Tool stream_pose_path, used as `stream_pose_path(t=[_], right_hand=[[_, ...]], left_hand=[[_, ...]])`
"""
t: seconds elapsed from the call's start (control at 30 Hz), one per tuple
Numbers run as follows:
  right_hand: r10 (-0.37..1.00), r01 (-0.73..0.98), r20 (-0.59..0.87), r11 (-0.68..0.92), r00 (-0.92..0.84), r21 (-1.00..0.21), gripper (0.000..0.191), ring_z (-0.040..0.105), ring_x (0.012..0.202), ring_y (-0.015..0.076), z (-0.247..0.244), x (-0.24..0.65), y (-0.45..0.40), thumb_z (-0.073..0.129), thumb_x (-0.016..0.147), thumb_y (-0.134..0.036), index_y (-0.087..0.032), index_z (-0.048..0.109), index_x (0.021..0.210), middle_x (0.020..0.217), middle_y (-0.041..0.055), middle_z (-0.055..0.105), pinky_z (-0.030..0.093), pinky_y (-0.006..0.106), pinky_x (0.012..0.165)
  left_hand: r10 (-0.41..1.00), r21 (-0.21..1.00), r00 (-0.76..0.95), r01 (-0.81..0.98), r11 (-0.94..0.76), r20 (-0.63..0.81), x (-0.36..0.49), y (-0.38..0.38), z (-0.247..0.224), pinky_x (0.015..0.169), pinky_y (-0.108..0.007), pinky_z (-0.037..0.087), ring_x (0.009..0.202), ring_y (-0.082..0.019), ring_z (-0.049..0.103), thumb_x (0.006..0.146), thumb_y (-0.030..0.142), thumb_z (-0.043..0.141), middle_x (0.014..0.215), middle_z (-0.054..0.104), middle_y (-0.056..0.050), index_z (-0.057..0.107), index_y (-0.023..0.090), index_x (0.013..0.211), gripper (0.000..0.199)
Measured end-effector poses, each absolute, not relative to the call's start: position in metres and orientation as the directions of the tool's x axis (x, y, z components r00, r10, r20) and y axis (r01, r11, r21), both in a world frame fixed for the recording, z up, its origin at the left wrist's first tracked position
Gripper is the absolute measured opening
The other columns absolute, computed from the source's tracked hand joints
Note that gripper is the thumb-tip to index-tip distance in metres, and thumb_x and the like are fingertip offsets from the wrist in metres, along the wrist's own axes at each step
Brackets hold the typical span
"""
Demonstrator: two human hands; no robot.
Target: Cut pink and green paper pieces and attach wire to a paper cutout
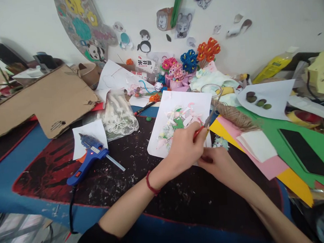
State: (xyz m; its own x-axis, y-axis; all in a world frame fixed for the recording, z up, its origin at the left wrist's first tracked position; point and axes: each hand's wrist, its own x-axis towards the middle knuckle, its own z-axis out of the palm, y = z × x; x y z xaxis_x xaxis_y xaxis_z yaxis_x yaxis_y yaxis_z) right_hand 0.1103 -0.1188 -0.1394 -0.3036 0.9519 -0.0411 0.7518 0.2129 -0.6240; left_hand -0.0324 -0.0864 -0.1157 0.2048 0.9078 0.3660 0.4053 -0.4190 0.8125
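My left hand (186, 145), with a red bracelet at its wrist, is closed around red-handled scissors (205, 125), whose blades point up and to the right. Close below it, my right hand (214, 160) has its fingers curled together; what they hold, if anything, is hidden. Both hands are over the lower right part of a white sheet (156, 136). Green, pink and white paper scraps (178, 120) are heaped on that sheet. A small pale green cutout (220, 142) lies just right of the hands.
A blue glue gun (88, 160) rests on white paper at the left, near a bag of white cords (118, 116). Twine (234, 114), coloured paper (275, 166) and a black phone (306, 153) lie right. Pipe-cleaner flowers (188, 62) stand at the back.
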Motion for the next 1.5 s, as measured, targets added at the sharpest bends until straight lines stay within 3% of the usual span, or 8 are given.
stream_pose_path(t=[0.2, 0.47, 0.77, 0.9, 1.1, 1.2, 1.3, 1.5], right_hand=[[0.961, 0.77, -0.039, 0.194, -0.272, -0.608, 0.02, 0.041, 0.05, 0.0096, -0.135, 0.112, -0.121, 0.051, 0.08, -0.019, -0.018, 0.049, 0.06, 0.051, -0.0049, 0.042, 0.029, 0.024, 0.051], [0.973, 0.543, -0.121, 0.004, -0.194, -0.84, 0.026, 0.041, 0.041, 0.0085, -0.135, 0.128, -0.122, 0.05, 0.09, -0.041, -0.019, 0.062, 0.084, 0.058, -0.0046, 0.048, 0.033, 0.023, 0.042], [0.994, 0.405, 0.07, 0.099, -0.087, -0.909, 0.025, 0.045, 0.045, 0.0086, -0.116, 0.11, -0.119, 0.058, 0.087, -0.043, -0.019, 0.065, 0.086, 0.059, -0.0028, 0.051, 0.036, 0.021, 0.041], [0.985, 0.323, 0.166, 0.173, -0.047, -0.93, 0.024, 0.047, 0.048, 0.0095, -0.108, 0.102, -0.114, 0.062, 0.085, -0.042, -0.019, 0.066, 0.085, 0.063, -0.0011, 0.055, 0.039, 0.022, 0.041], [0.965, 0.149, 0.258, 0.261, -0.043, -0.954, 0.022, 0.052, 0.05, 0.011, -0.102, 0.088, -0.092, 0.065, 0.084, -0.041, -0.019, 0.064, 0.087, 0.066, -0.0008, 0.059, 0.045, 0.025, 0.048], [0.955, 0.022, 0.288, 0.29, -0.072, -0.957, 0.022, 0.053, 0.05, 0.0113, -0.099, 0.076, -0.079, 0.065, 0.084, -0.041, -0.019, 0.063, 0.09, 0.066, -0.0012, 0.06, 0.045, 0.026, 0.047], [0.938, -0.048, 0.334, 0.331, -0.088, -0.942, 0.02, 0.053, 0.049, 0.0102, -0.096, 0.062, -0.07, 0.064, 0.085, -0.039, -0.019, 0.064, 0.089, 0.065, -0.0024, 0.057, 0.042, 0.025, 0.046], [0.926, -0.093, 0.358, 0.348, -0.12, -0.933, 0.022, 0.051, 0.048, 0.0089, -0.091, 0.039, -0.055, 0.063, 0.085, -0.04, -0.019, 0.064, 0.088, 0.065, -0.0029, 0.056, 0.041, 0.023, 0.045]], left_hand=[[0.95, 0.889, 0.067, 0.338, -0.31, 0.306, -0.046, -0.086, -0.112, 0.052, -0.023, 0.034, 0.051, -0.008, 0.049, 0.092, 0.04, 0.051, 0.055, 0.057, 0.003, 0.04, 0.019, 0.06, 0.039], [0.956, 0.932, 0.027, 0.217, -0.29, 0.291, -0.05, -0.088, -0.108, 0.056, -0.023, 0.042, 0.055, -0.008, 0.055, 0.093, 0.044, 0.049, 0.063, 0.067, 0.001, 0.052, 0.018, 0.064, 0.039], [0.901, 0.92, -0.195, 0.029, -0.39, 0.388, -0.06, -0.089, -0.097, 0.055, -0.022, 0.045, 0.054, -0.007, 0.053, 0.096, 0.041, 0.047, 0.062, 0.062, 0.001, 0.048, 0.019, 0.065, 0.038], [0.942, 0.96, -0.187, 0.012, -0.281, 0.278, -0.07, -0.078, -0.099, 0.048, -0.021, 0.042, 0.049, -0.007, 0.055, 0.093, 0.044, 0.049, 0.06, 0.064, 0.0, 0.044, 0.019, 0.063, 0.039], [0.992, 0.962, -0.078, 0.261, -0.078, 0.102, -0.092, -0.059, -0.109, 0.046, -0.021, 0.042, 0.05, -0.011, 0.064, 0.089, 0.048, 0.049, 0.066, 0.071, -0.001, 0.051, 0.019, 0.068, 0.036], [0.989, 0.785, -0.135, 0.618, 0.032, 0.066, -0.107, -0.052, -0.108, 0.054, -0.022, 0.044, 0.049, -0.011, 0.063, 0.089, 0.042, 0.049, 0.064, 0.07, 0.0, 0.051, 0.019, 0.067, 0.032], [0.978, 0.68, -0.192, 0.729, 0.083, 0.086, -0.118, -0.047, -0.108, 0.06, -0.026, 0.043, 0.056, -0.017, 0.065, 0.088, 0.038, 0.051, 0.055, 0.066, -0.002, 0.053, 0.019, 0.065, 0.029], [0.954, 0.484, -0.245, 0.864, 0.135, 0.171, -0.121, -0.048, -0.113, 0.073, -0.035, 0.044, 0.087, -0.03, 0.067, 0.088, 0.038, 0.052, 0.081, 0.07, -0.015, 0.064, 0.017, 0.079, 0.026]])
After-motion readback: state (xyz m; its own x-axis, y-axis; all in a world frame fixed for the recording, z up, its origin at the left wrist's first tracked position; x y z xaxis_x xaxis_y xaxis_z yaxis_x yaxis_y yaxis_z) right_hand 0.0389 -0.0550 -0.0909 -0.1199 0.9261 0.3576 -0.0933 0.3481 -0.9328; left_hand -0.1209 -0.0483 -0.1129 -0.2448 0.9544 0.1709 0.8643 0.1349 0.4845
